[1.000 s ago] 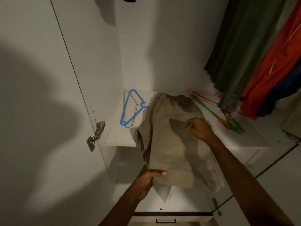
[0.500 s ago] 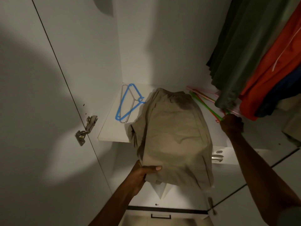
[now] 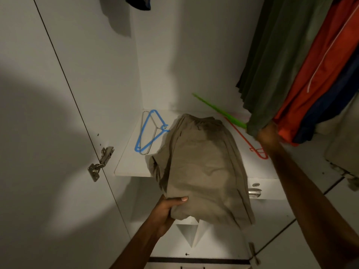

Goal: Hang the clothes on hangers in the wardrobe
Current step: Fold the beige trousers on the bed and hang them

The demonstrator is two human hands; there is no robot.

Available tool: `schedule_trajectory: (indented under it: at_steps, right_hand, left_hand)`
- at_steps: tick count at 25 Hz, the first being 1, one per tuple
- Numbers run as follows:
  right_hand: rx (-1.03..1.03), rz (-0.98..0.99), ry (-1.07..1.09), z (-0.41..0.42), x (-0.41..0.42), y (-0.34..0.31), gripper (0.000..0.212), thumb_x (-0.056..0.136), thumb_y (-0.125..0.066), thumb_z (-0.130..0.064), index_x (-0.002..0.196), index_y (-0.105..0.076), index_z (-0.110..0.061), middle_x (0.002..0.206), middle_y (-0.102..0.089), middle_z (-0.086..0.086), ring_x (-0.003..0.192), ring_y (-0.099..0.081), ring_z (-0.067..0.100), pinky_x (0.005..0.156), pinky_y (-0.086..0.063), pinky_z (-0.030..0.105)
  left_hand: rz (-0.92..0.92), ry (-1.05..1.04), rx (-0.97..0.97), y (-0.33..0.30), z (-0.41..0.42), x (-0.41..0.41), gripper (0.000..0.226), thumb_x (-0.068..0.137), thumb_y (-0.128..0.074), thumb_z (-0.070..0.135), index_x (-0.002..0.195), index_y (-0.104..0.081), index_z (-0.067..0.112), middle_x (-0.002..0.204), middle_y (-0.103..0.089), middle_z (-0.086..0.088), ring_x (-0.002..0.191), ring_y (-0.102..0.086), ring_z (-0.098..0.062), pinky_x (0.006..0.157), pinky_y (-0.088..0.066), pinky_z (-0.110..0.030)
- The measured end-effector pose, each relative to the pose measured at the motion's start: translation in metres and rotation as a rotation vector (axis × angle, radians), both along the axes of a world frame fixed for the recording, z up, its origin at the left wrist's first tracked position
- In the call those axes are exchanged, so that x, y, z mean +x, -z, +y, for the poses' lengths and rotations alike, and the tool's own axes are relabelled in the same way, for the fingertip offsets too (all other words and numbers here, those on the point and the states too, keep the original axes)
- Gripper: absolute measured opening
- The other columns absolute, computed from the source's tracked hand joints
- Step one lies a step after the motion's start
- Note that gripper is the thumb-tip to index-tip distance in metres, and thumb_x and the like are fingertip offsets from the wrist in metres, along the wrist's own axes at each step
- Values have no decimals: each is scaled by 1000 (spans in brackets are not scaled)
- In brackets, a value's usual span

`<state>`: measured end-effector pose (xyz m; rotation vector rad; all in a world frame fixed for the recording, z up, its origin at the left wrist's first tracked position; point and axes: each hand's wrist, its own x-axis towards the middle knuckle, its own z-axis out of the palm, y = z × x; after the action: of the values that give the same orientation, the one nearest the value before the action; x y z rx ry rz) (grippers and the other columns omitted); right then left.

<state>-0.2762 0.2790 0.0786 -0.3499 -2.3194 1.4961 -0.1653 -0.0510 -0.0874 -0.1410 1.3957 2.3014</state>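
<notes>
The folded beige cotton trousers [image 3: 202,167] lie lengthwise across the white wardrobe shelf [image 3: 128,167], near end clenched in the left hand [image 3: 165,212] — the right hand [image 3: 269,135], blurred, apparently lifts the green plastic hanger [image 3: 219,111] just right of them.

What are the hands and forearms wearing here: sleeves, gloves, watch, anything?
Nothing visible. The left hand and right hand are bare, no gloves or rings showing. Both forearms are uncovered up to the frame edge: no sleeves, watch or bands. The right hand is motion-blurred, so small details there cannot be ruled out.

Dim wardrobe interior, big soft shadows on left door, wide-angle edge bending, right hand [image 3: 269,135] motion-blurred
</notes>
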Motion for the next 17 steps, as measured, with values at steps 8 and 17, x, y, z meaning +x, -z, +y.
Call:
schedule_trajectory:
  at_steps: [8,17]
  right_hand:
    - [286,-85,-369,-30,-21,134,18,78,-85,-1,90,-82,-13,79,-78,4,73,-69,8,77,-54,31]
    - [531,-269,-118,-31,-66,126,25,72,-86,-20,94,-77,-19,95,-75,6,96,-71,27,80,-54,34]
  left_hand:
    - [6,-50,-56,1,0,8,65,65,-81,9,127,-63,6,117,-75,-14,102,-74,-29,81,-60,-34]
    - [257,-195,-309,2,-12,14,98,65,-95,8,146,-46,33,131,-68,8,116,-68,-13,96,-58,-37]
